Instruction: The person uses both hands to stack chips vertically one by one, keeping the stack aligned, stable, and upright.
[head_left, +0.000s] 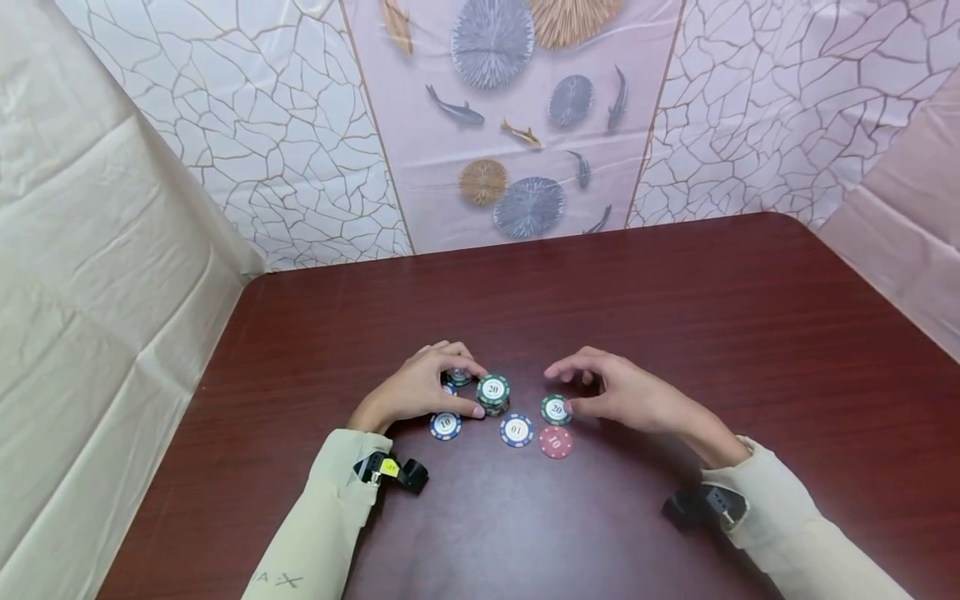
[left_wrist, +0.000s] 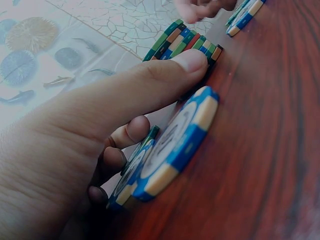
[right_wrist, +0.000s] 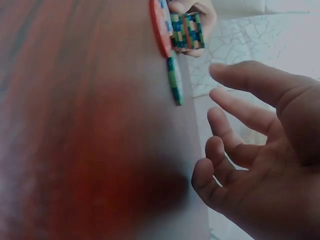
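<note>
A stack of poker chips [head_left: 493, 392], with a green "20" chip on top, stands near the middle of the table. My left hand [head_left: 423, 383] pinches it, thumb on the near side and index finger on the far side. Under and beside that hand lie a blue "10" chip [head_left: 446, 426], another blue chip and a green "20" chip [head_left: 459, 377], both partly hidden. My right hand [head_left: 626, 390] hovers with spread, relaxed fingers and holds nothing. Its thumb overlaps the edge of a green "20" chip [head_left: 556, 409] in the head view; whether they touch I cannot tell.
In front of the stack lies a blue "10" chip [head_left: 517, 430], and to its right a red "10" chip [head_left: 556, 442]. The dark red wooden table [head_left: 675, 292] reaches back to a patterned cloth wall [head_left: 517, 125].
</note>
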